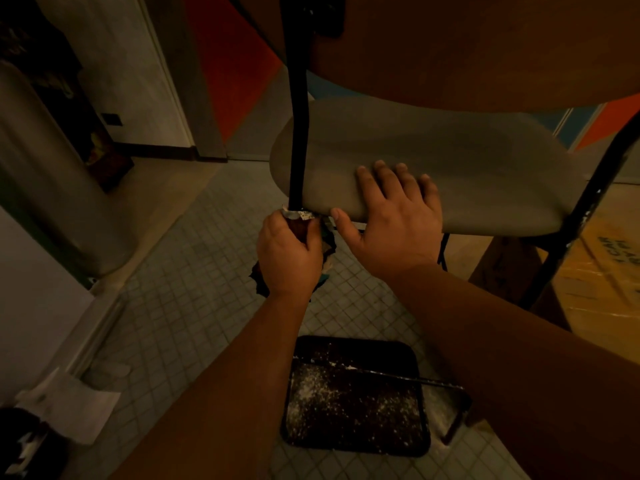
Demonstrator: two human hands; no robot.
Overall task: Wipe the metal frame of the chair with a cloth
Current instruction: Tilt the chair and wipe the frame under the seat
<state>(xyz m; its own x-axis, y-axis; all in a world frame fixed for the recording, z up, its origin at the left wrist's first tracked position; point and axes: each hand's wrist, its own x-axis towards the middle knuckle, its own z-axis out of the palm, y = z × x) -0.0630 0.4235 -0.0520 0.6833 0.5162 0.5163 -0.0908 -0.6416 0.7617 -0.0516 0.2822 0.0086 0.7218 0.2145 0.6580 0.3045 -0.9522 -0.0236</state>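
Left hand [289, 252] grips cloth [300, 216] round frame [297, 140]; right hand [391, 216] flat on seat [450, 161]; dark, seemingly speckled tray [353, 403] below.

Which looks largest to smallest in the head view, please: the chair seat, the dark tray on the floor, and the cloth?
1. Seat, the widest thing here.
2. Tray, clearly smaller, though it lies farther from the camera.
3. Cloth, mostly hidden in the left hand, so its true size is unsure.

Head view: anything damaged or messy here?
Yes. White specks cover the dark square tray on the tiled floor, and pale chips mar the black metal chair leg on the right, like flaked paint.
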